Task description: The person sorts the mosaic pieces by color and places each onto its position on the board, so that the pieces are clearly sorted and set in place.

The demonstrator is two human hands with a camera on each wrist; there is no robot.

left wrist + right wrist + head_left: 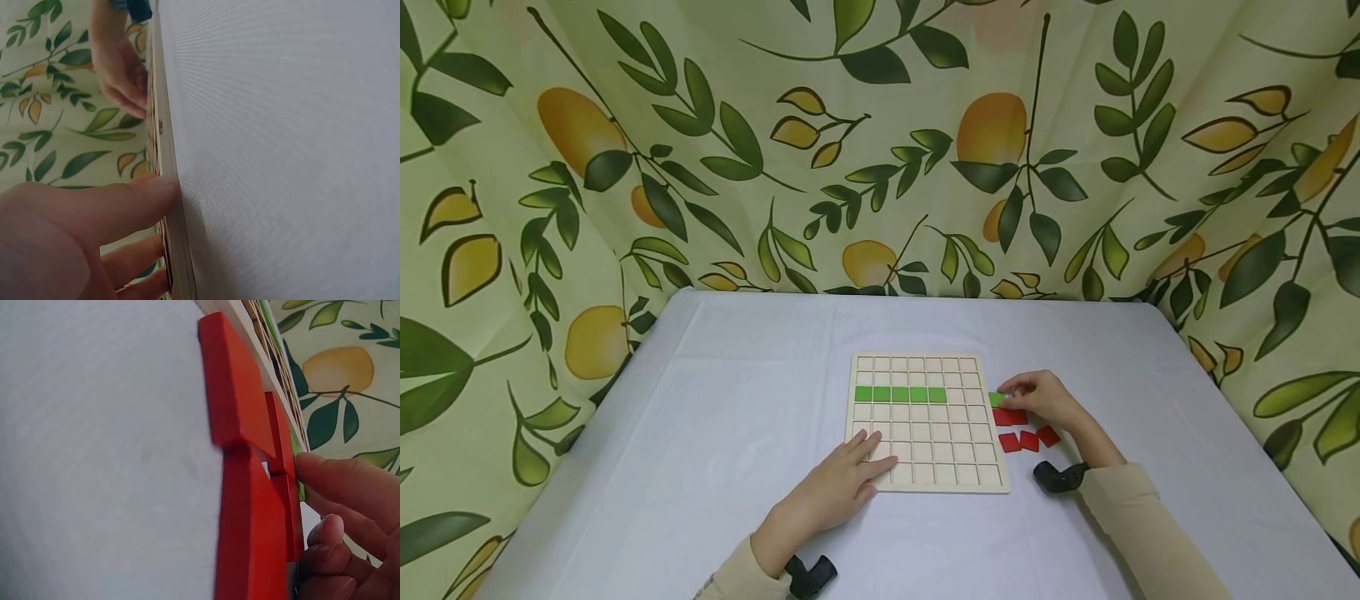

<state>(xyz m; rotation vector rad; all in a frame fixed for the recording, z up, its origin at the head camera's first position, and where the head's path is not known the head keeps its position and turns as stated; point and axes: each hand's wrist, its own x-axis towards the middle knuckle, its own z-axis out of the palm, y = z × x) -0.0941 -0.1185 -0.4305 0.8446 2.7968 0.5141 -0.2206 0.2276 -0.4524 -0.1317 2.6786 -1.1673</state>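
Observation:
A pale wooden grid board (936,433) lies on the white cloth, with a row of several green square tiles (901,394) set side by side in its second row of cells. My left hand (835,483) rests spread over the board's lower left corner. In the left wrist view, the thumb (144,203) lies against the board's edge while the other fingers reach over its face. Beside the board's right edge, my right hand (1043,398) pinches a loose green tile (996,400) between thumb and fingertips. That tile is mostly hidden behind the red ones in the right wrist view.
Red square tiles (1010,417) lie just below the right hand, and three more red tiles (1029,441) are scattered nearer the person. Black wrist devices (1060,477) sit on both wrists. A leaf-and-fruit patterned curtain (880,167) hangs behind the white-covered table (760,375).

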